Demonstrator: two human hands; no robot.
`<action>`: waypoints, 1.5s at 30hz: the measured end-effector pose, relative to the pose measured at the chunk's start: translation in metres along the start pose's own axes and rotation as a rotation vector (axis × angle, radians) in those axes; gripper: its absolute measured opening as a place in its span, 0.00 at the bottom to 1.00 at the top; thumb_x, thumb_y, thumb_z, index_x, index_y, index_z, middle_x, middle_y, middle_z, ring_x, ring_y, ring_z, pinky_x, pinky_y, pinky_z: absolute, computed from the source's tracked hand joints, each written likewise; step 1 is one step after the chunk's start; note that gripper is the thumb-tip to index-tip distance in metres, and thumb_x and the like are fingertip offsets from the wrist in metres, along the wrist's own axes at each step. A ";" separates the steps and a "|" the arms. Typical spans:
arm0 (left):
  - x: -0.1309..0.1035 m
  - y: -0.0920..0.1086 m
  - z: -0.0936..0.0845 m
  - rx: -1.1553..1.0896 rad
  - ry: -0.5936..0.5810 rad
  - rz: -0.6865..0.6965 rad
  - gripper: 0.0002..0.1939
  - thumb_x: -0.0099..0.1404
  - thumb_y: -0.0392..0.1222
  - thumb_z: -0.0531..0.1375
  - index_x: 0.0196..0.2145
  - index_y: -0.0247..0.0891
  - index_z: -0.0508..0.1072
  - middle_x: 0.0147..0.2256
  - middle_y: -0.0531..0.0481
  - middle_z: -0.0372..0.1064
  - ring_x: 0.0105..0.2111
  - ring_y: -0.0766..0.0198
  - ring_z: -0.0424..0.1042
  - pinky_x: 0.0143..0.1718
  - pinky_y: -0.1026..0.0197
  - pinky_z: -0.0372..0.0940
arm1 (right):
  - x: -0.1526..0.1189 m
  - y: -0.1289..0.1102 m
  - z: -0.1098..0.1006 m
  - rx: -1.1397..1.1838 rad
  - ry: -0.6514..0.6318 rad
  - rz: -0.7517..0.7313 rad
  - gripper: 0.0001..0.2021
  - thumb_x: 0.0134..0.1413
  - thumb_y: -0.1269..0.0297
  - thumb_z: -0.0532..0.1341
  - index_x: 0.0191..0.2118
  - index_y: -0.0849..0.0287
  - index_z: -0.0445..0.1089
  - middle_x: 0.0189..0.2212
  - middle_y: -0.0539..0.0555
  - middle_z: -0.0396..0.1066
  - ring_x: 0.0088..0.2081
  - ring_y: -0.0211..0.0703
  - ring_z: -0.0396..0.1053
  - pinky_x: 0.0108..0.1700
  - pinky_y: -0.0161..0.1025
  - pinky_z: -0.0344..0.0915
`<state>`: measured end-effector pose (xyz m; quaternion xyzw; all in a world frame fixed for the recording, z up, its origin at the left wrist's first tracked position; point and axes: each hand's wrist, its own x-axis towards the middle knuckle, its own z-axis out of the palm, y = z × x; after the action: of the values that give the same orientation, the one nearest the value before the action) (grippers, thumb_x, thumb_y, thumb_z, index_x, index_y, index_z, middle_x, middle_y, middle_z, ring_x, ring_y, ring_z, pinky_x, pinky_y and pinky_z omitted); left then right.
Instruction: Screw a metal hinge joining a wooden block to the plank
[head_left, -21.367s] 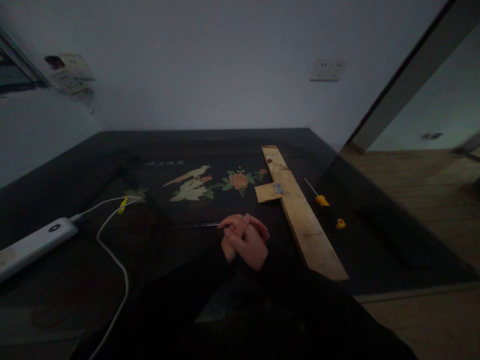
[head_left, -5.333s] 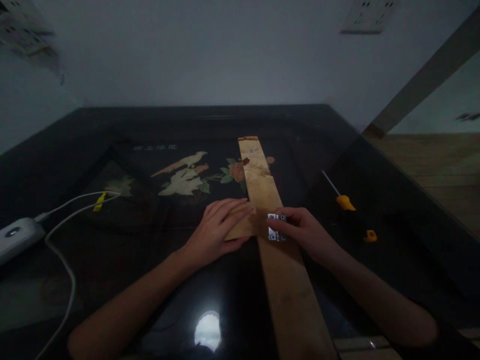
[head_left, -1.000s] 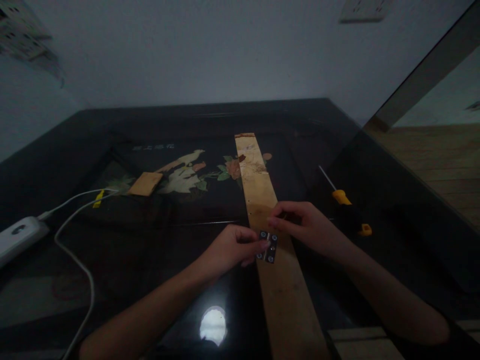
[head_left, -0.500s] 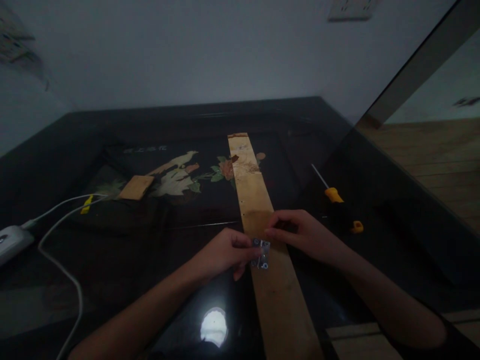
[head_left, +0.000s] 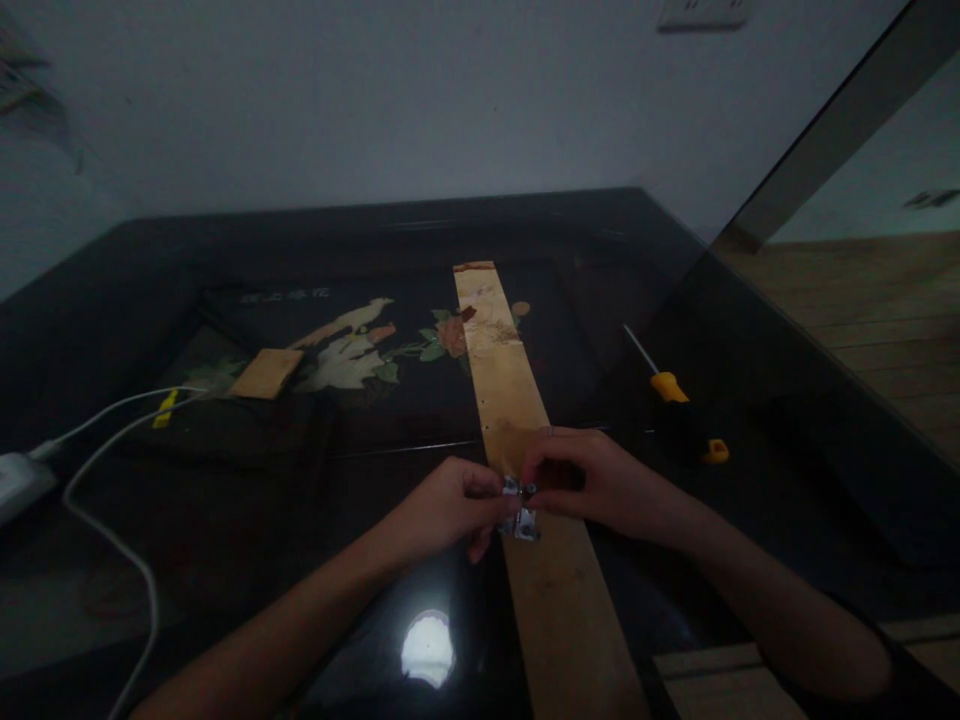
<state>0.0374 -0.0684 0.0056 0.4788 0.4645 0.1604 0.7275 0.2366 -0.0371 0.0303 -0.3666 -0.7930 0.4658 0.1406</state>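
Currently, left hand (head_left: 450, 510) pinched on a metal hinge (head_left: 527, 524), thumb laid over its face. Hinge is over the long wooden board (head_left: 555, 590); contact with the wood cannot be told. Right hand (head_left: 604, 485) just beside the left: thumb and forefinger curved, tips near each other at the hinge's right side. Detail too small to tell whether they grip anything. Screwdriver (head_left: 666, 388) lies right of the board.

One hinge (head_left: 528, 526), two boards (head_left: 556, 575) (head_left: 267, 373), one screwdriver (head_left: 670, 388)

right grip (head_left: 600, 487): moved to hinge (head_left: 527, 525) | wood block (head_left: 266, 374): shifted left, away from board (head_left: 570, 610)
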 end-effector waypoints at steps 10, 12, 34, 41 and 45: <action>0.000 -0.001 0.001 0.016 0.001 -0.004 0.15 0.59 0.48 0.60 0.23 0.33 0.68 0.16 0.56 0.61 0.13 0.74 0.59 0.14 0.71 0.52 | -0.002 -0.002 -0.002 0.132 0.085 -0.009 0.08 0.51 0.61 0.63 0.32 0.61 0.71 0.29 0.50 0.69 0.31 0.34 0.66 0.34 0.33 0.62; 0.001 0.000 0.001 0.007 0.005 -0.003 0.14 0.59 0.47 0.60 0.24 0.33 0.67 0.17 0.57 0.61 0.13 0.74 0.59 0.14 0.71 0.53 | -0.002 -0.003 -0.004 0.264 0.111 0.046 0.09 0.51 0.59 0.63 0.33 0.60 0.70 0.31 0.51 0.71 0.33 0.35 0.68 0.36 0.34 0.64; 0.001 -0.002 0.000 0.013 0.020 0.015 0.19 0.55 0.54 0.62 0.25 0.32 0.69 0.15 0.58 0.59 0.12 0.74 0.58 0.13 0.70 0.53 | -0.005 -0.004 0.003 -0.106 -0.224 -0.100 0.06 0.52 0.65 0.63 0.36 0.58 0.70 0.34 0.49 0.68 0.37 0.34 0.67 0.38 0.32 0.60; 0.000 0.000 0.001 0.007 -0.007 0.031 0.20 0.54 0.56 0.63 0.25 0.32 0.69 0.16 0.58 0.59 0.12 0.74 0.57 0.13 0.70 0.52 | -0.005 -0.001 0.004 -0.124 -0.149 -0.187 0.05 0.54 0.64 0.61 0.33 0.59 0.72 0.31 0.50 0.69 0.33 0.34 0.68 0.34 0.31 0.60; 0.001 -0.001 0.001 0.006 -0.010 0.039 0.19 0.55 0.54 0.63 0.25 0.33 0.69 0.15 0.58 0.59 0.12 0.74 0.57 0.13 0.71 0.53 | -0.004 0.001 0.007 -0.120 -0.109 -0.279 0.07 0.56 0.62 0.60 0.32 0.59 0.72 0.29 0.50 0.69 0.32 0.33 0.67 0.33 0.31 0.60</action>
<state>0.0385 -0.0690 0.0049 0.4906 0.4518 0.1707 0.7253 0.2361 -0.0442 0.0267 -0.2347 -0.8691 0.4128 0.1387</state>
